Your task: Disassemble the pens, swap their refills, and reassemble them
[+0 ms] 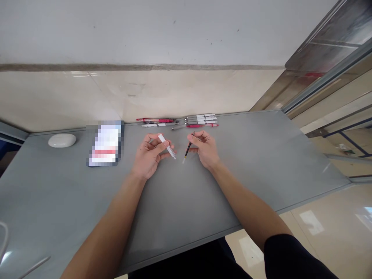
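Note:
My left hand (151, 155) pinches a white pen barrel (166, 145), tilted with its narrow end down to the right. To its right, my right hand (205, 149) holds a thin black refill (188, 149) between thumb and fingers, its yellowish and clear end pointing down. The two pieces are apart, above the grey table. Behind the hands, red pens (157, 120) and a white pen (154, 125) lie at the left. Several white pens (205, 118) and a red pen (203, 125) lie at the right.
On the grey table (174, 217), a white rounded case (62, 140) and a blurred phone-like object (105, 143) are at the left. A white cable (4, 242) lies at the left edge. A tiled wall (174, 91) borders the table's back.

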The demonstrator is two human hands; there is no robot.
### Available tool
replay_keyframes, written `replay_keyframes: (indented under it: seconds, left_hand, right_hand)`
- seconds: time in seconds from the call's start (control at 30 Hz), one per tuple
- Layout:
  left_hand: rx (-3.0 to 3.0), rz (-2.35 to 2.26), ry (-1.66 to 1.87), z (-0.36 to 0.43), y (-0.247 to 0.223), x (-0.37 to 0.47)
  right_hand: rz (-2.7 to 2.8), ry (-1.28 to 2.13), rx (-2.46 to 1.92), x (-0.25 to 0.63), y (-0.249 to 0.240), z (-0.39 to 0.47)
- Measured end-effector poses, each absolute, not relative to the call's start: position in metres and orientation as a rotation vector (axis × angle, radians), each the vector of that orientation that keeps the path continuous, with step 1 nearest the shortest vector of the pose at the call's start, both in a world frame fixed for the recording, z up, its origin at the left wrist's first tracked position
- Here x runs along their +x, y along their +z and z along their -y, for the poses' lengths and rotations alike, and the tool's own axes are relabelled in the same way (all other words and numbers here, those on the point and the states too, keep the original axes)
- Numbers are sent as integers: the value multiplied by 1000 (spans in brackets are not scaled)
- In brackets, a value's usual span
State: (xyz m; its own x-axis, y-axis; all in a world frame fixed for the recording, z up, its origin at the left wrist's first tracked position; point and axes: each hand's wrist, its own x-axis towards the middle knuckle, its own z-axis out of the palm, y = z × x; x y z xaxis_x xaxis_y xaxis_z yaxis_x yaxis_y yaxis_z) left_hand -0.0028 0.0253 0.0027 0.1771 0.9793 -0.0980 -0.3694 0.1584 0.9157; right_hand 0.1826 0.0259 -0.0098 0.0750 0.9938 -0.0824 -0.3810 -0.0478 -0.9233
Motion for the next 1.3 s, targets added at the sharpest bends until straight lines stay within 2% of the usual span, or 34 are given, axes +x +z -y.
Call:
replay_keyframes:
  seconds: [0.33, 0.93, 1.3]
  left_hand:
    - [1110, -1007, 1210, -21, 0, 2]
    - [1000, -996, 1197, -23, -1, -1]
    - [1015, -950, 1195, -25, 0, -4]
  right_hand:
    - [851, 1288, -1053, 179, -8, -24]
    - [1071, 1157, -841, 179, -14, -23]
    - [988, 1277, -903, 178, -15, -23]
